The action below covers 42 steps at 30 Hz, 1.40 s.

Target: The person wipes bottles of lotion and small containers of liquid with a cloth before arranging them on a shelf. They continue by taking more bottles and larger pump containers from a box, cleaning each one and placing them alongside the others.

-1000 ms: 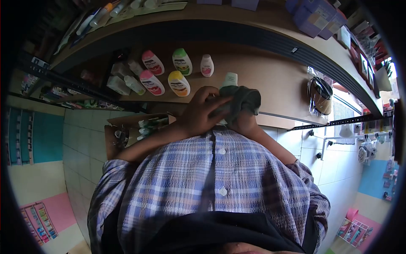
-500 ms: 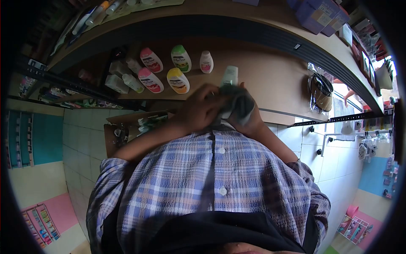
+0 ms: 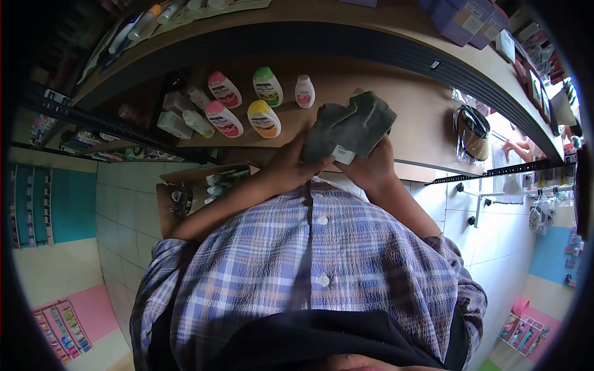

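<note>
A dark grey-green cloth (image 3: 349,123) with a white tag is spread between my two hands, in front of the shelf. My left hand (image 3: 294,162) holds its left lower edge, fingers mostly behind the cloth. My right hand (image 3: 375,166) grips the lower right part beside the tag. Behind the cloth, a pale bottle (image 3: 358,92) shows only its top edge. On the shelf board stand a small white and pink bottle (image 3: 304,91), a green-capped bottle (image 3: 267,86), a yellow-capped bottle (image 3: 264,119) and pink-capped bottles (image 3: 224,118).
An open cardboard box (image 3: 166,207) with packets is below the shelf at left. White boxes (image 3: 174,124) stand at the shelf's left end. A plastic-wrapped item (image 3: 471,133) hangs at right. The upper shelf edge (image 3: 346,42) crosses above. Another person's hand (image 3: 518,148) shows far right.
The cloth was bunched and blurred around a pale bottle in my hands; now it is opened out, raised, and covers most of that bottle. My left hand has moved slightly lower.
</note>
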Each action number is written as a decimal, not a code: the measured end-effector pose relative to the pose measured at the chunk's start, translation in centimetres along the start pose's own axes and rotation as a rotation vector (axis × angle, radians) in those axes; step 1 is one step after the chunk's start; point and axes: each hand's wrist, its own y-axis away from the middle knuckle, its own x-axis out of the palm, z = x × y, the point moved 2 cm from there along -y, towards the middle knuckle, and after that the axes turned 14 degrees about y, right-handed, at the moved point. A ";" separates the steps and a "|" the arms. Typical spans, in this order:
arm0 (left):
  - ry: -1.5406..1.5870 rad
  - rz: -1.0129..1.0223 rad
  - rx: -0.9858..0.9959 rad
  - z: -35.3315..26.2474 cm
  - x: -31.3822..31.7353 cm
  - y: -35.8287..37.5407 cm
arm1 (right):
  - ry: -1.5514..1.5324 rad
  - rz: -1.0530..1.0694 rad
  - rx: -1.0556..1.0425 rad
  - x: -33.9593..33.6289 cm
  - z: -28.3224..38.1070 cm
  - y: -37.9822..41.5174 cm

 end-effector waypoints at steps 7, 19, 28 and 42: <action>0.352 -0.252 -0.265 -1.2 -2.2 1.8 | -0.363 0.099 0.085 -1.4 0.8 0.3; 0.676 -0.184 0.072 -5.5 -3.1 0.2 | -0.162 -0.034 0.184 -1.2 0.0 0.5; -0.615 -0.083 0.537 -3.0 1.7 -0.8 | -0.165 0.017 0.241 0.5 -2.1 0.0; -0.568 0.182 0.630 -5.0 2.1 -1.1 | -0.070 -0.117 0.247 0.9 -0.8 1.5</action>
